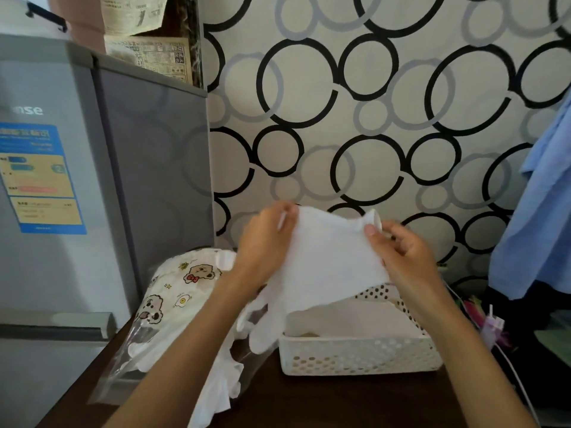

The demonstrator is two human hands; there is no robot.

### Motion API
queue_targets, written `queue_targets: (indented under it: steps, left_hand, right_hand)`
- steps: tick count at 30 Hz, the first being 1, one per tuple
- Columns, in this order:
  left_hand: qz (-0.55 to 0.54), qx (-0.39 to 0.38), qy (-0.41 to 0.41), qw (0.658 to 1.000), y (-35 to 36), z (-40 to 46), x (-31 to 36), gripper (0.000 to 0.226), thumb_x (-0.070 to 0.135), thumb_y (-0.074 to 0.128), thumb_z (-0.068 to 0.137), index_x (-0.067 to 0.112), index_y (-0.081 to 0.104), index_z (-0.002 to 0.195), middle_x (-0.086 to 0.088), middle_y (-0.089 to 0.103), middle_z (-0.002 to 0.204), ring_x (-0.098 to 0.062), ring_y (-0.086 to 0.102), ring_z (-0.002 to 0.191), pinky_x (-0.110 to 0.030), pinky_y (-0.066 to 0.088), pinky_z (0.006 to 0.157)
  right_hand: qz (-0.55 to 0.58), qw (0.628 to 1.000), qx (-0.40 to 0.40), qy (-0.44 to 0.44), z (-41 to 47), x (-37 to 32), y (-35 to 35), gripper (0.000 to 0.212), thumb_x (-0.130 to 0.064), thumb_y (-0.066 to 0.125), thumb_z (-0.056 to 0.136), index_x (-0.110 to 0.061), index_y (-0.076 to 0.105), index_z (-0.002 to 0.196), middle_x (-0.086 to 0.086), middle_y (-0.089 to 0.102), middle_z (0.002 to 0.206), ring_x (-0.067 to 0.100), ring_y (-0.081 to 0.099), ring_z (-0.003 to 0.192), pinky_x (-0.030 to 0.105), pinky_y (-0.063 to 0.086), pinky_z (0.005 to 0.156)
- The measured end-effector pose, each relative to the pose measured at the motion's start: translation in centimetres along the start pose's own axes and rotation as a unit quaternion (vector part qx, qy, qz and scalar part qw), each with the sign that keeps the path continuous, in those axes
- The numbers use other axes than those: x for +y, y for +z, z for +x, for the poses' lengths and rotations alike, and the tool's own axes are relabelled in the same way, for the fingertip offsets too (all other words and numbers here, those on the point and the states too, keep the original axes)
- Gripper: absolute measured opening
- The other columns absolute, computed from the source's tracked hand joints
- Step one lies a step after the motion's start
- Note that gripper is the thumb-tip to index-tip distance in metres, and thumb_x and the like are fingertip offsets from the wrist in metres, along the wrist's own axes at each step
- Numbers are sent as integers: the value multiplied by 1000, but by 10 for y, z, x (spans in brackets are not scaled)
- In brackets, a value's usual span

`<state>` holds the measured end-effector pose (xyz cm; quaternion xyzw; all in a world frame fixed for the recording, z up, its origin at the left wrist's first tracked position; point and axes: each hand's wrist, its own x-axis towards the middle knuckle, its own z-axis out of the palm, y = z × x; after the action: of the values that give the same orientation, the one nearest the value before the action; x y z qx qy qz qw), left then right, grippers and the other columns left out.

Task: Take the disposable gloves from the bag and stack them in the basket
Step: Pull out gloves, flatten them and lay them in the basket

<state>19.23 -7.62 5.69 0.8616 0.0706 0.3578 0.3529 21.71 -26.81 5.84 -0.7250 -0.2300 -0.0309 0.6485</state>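
Both hands up above basket: left hand [265, 242] pinches one top corner of white glove [327, 261], right hand [404, 251] pinches other, fingers curled on cuff edge. Glove stretched flat between them, fingertips dangling toward table [340, 400]. Step judged: spreading glove before stacking. Next: lower it flat into basket [358, 356] (some already inside). More gloves [222, 387] spill from bag [173, 298] at left.

Circle-print wall [370, 118], grey fridge [61, 180] at left.
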Motion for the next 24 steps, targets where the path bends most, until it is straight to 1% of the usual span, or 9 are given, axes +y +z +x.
queue_targets:
  steps: [3, 5, 7, 10, 13, 17, 19, 22, 24]
  left_hand:
    - [36, -196, -26, 980, 46, 9, -22, 28, 29, 39, 103, 15, 59, 116, -1, 62, 108, -15, 54, 93, -26, 39, 76]
    - [85, -255, -21, 963, 72, 11, -29, 28, 28, 40, 102, 15, 59, 119, -6, 62, 118, -19, 56, 103, -30, 44, 85]
    - [143, -282, 0, 949, 90, 10, -32, 28, 27, 41, 102, 15, 59, 119, -8, 62, 120, -23, 56, 107, -36, 47, 91]
    - [226, -295, 41, 927, 106, 7, -32, 29, 29, 42, 101, 15, 59, 120, -8, 63, 121, -25, 58, 106, -39, 49, 92]
    - [287, -298, 87, 906, 112, 6, -29, 32, 33, 46, 99, 16, 57, 124, -7, 62, 122, -24, 58, 107, -35, 45, 89]
    - [338, -271, 123, 892, 109, 8, -24, 36, 44, 52, 95, 20, 55, 122, -3, 62, 118, -22, 58, 105, -33, 42, 84]
    - [360, -234, 136, 892, 103, 9, -21, 37, 46, 55, 93, 19, 55, 119, -1, 62, 113, -21, 60, 101, -30, 40, 77]
    - [359, -158, 177, 903, 91, 8, -14, 24, 32, 58, 94, 19, 55, 114, 0, 63, 107, -19, 61, 95, -30, 41, 75]
    - [314, -183, 189, 912, 81, 6, -13, 15, 23, 59, 93, 21, 62, 108, 2, 65, 106, -18, 61, 96, -30, 47, 78]
  right_hand:
    - [-122, 981, -21, 149, 10, 40, -25, 21, -29, 55, 94, -16, 65, 108, 1, 66, 89, 13, 60, 75, 21, 46, 54]
    - [-204, 961, -33, 184, 16, 58, -35, 25, -25, 56, 95, -11, 63, 113, 4, 58, 95, 13, 54, 71, 22, 45, 53]
    - [-260, 947, -35, 187, 22, 71, -41, 31, -23, 56, 95, -8, 59, 122, 5, 55, 103, 11, 53, 68, 22, 47, 53]
    - [-375, 910, -49, 167, 33, 83, -48, 32, -25, 54, 96, -9, 58, 124, 9, 60, 117, 5, 50, 63, 11, 38, 44]
    - [-457, 877, -55, 137, 44, 92, -53, 27, -25, 53, 96, -10, 62, 116, 8, 63, 109, 7, 51, 62, 9, 30, 40]
    - [-528, 837, -53, 136, 48, 101, -53, 23, -27, 50, 96, -11, 62, 109, 11, 64, 111, 24, 60, 89, 27, 45, 66]
    - [-563, 813, -52, 138, 46, 102, -51, 25, -30, 46, 98, -12, 59, 110, 11, 62, 114, 27, 59, 101, 31, 46, 77]
    - [-604, 787, -46, 118, 41, 98, -44, 31, -34, 46, 98, -15, 53, 122, 7, 57, 125, 26, 56, 111, 33, 45, 84]
    - [-617, 782, -26, 87, 36, 94, -42, 37, -31, 53, 95, -18, 47, 129, 5, 54, 129, 24, 54, 114, 33, 45, 86]
